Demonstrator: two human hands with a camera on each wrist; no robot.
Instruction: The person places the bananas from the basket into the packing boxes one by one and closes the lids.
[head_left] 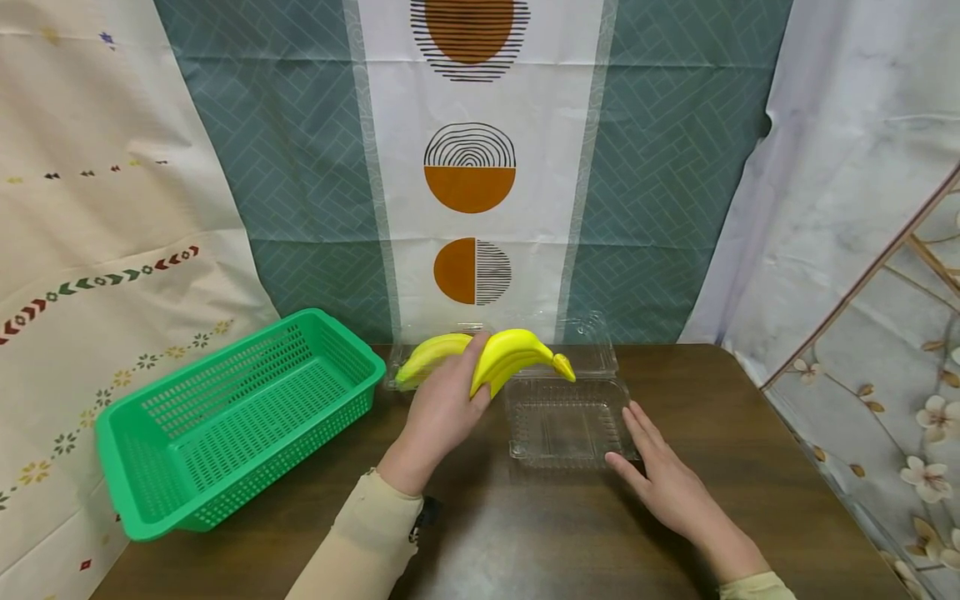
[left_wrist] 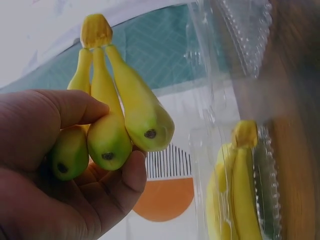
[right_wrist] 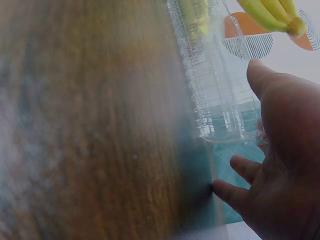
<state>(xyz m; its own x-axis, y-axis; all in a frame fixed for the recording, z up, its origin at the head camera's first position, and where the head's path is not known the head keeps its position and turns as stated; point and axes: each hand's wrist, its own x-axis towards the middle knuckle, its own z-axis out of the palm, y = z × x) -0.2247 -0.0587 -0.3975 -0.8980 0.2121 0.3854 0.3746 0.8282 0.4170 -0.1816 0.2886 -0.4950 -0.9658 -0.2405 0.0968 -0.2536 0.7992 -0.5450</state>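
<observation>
My left hand [head_left: 442, 408] grips a bunch of yellow bananas [head_left: 517, 348], held above an open clear plastic clamshell box [head_left: 568, 454]. In the left wrist view the bunch [left_wrist: 145, 110] shows greenish tips and a joined stem, pinched between thumb and fingers. Another bunch of bananas [head_left: 429, 348] lies behind the left hand, inside clear plastic; the hand partly covers it. On the box's right side, my right hand [head_left: 667, 483] rests its straight fingers by the wall, thumb near the front corner. The right wrist view shows this hand [right_wrist: 285, 135] beside the box wall [right_wrist: 230, 110].
A green perforated basket [head_left: 277, 450] stands at the left of the brown wooden table [head_left: 525, 533]. The box's raised lid [head_left: 592, 346] leans toward the patterned curtain [head_left: 300, 167] at the back. A floral cloth [head_left: 885, 400] borders the table's right edge.
</observation>
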